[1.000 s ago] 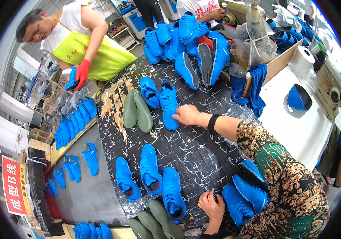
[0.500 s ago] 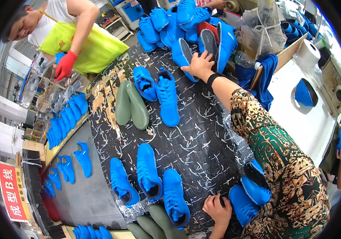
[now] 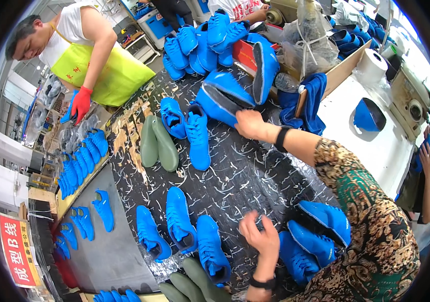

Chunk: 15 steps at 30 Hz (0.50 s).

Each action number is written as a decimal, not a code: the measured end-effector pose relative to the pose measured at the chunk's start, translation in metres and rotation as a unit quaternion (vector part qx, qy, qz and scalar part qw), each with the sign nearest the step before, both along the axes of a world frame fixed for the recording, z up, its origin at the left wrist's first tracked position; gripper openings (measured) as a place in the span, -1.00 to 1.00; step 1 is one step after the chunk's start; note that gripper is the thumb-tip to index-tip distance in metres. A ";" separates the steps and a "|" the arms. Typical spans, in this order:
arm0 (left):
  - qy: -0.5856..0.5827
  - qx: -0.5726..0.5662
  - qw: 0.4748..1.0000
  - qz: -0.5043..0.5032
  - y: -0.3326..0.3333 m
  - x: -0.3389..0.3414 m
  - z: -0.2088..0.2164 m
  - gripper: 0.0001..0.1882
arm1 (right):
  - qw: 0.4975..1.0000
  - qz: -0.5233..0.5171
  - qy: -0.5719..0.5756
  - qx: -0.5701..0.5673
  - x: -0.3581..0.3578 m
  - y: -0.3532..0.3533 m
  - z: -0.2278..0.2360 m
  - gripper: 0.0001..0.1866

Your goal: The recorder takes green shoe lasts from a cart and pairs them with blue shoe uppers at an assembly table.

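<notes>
My right hand (image 3: 251, 125) grips blue shoes (image 3: 230, 88), seemingly two with their grey undersides facing each other, at the heap's near edge. My left hand (image 3: 260, 236) hovers lower down with fingers apart, slightly blurred and holding nothing visible. To its right lie several blue shoes (image 3: 320, 219), one tipped to show its underside. On its left, three laced blue shoes (image 3: 181, 216) rest in a row, toes away from me. A pair of blue shoes (image 3: 198, 138) stands farther off, beside two green shoe lasts (image 3: 158, 143). More green lasts (image 3: 200, 277) are at the lower edge.
A heap of blue shoes (image 3: 200, 45) fills the table's far end. One shoe (image 3: 265, 70) leans there beside a red box (image 3: 247, 54). A grey belt (image 3: 104, 256) carries shoes on the left. A co-worker's red-gloved hand (image 3: 80, 103) holds something blue. A white table (image 3: 351, 156) stands right.
My right hand has closed on shoes from the heap and drawn them nearer, tilting them over. The left hand has risen off the tabletop, up and left.
</notes>
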<state>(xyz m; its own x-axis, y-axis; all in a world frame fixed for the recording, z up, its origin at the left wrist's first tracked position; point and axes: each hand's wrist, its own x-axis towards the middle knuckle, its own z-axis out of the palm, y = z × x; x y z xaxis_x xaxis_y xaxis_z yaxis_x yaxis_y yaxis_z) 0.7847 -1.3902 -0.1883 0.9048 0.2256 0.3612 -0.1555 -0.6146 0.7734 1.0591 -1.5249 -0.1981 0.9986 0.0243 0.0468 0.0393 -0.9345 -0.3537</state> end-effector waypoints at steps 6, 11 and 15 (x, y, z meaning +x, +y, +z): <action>0.138 -0.087 0.987 0.009 -0.016 0.179 -0.024 -0.29 | 0.970 -0.018 -0.190 0.148 -0.046 -0.046 0.040 -0.51; 0.246 -0.374 0.894 0.011 0.014 0.281 -0.047 -0.09 | 0.896 -0.205 -0.230 0.320 -0.011 -0.019 0.031 -0.20; 0.206 -0.250 0.946 -0.027 -0.038 0.291 -0.031 -0.24 | 0.899 -0.274 -0.102 0.326 0.046 -0.046 -0.006 0.01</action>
<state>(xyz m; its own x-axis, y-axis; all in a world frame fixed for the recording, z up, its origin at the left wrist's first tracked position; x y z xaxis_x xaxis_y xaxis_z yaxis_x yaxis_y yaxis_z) 1.0752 -1.4282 -0.2198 0.9609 0.2240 -0.1630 0.2006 -0.1568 0.9670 1.1051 -1.5707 -0.2037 0.8207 -0.5686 0.0564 -0.2377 -0.4295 -0.8712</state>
